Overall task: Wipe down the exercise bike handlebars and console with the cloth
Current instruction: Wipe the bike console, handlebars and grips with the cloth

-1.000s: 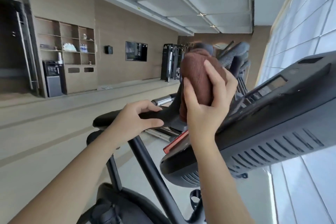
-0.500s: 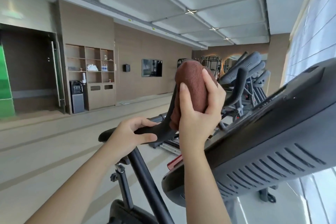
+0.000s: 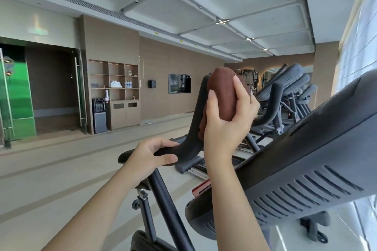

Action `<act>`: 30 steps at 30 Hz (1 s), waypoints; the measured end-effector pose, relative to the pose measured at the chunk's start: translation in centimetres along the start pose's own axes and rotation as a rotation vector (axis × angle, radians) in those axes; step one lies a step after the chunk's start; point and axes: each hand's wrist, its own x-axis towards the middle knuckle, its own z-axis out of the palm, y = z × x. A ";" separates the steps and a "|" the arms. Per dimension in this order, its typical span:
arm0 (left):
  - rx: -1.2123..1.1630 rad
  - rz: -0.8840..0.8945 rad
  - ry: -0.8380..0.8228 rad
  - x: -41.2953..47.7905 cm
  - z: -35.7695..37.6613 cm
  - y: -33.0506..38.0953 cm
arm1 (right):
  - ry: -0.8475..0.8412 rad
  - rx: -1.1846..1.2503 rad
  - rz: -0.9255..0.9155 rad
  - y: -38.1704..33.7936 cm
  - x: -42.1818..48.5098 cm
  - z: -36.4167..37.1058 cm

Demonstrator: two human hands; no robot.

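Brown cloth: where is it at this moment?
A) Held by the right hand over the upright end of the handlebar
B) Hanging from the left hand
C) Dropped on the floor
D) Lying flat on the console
A: the right hand grips the brown cloth over the raised end of the handlebar, while the left hand holds the lower bar with no cloth.

Raised right hand [image 3: 226, 128] with fingers [image 3: 240, 92] clasping, left hand [image 3: 148, 159] lower, curled in grip
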 end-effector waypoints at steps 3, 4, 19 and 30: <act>-0.015 -0.002 0.003 0.2 0.0 0.3 | -0.042 0.014 0.004 0.7 -1.4 -0.4; -0.018 -0.005 0.002 0.2 0.0 0.3 | -0.053 0.007 0.000 1.0 -2.4 -0.8; -0.056 0.005 0.059 -0.2 0.5 0.0 | -0.055 0.131 0.094 1.5 -2.4 -0.9; -0.032 0.062 0.031 -0.2 0.5 -0.5 | 0.230 0.189 0.100 4.5 -10.6 0.0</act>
